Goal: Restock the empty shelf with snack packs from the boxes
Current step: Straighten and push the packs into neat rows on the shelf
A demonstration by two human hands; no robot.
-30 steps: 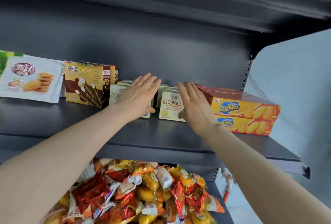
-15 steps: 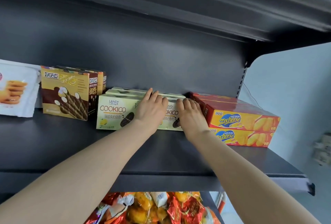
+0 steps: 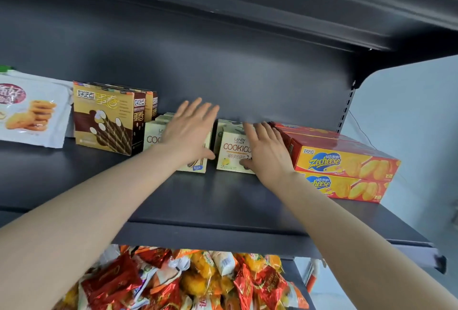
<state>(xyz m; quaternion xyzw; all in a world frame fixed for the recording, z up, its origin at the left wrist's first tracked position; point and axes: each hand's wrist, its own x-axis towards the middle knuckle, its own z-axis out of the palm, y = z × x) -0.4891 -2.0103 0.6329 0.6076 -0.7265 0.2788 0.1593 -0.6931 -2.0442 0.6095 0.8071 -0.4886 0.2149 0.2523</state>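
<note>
Two groups of pale yellow Cookico boxes stand on the dark shelf, with a narrow gap between them. My left hand lies flat with straight fingers over the left Cookico boxes. My right hand rests with straight fingers on the front of the right Cookico boxes, hard against the red and orange Zecheese boxes. Neither hand grips anything.
Brown and gold wafer-roll boxes stand left of the Cookico boxes, with a white biscuit pouch further left. Zecheese boxes lie stacked two high at the shelf's right end. Below the shelf lies a heap of red and yellow snack packs.
Half a second ago both hands pressed the Cookico boxes together into one row. Now the hands have spread apart, the boxes stand as two groups with a gap, and the fingers are straighter.
</note>
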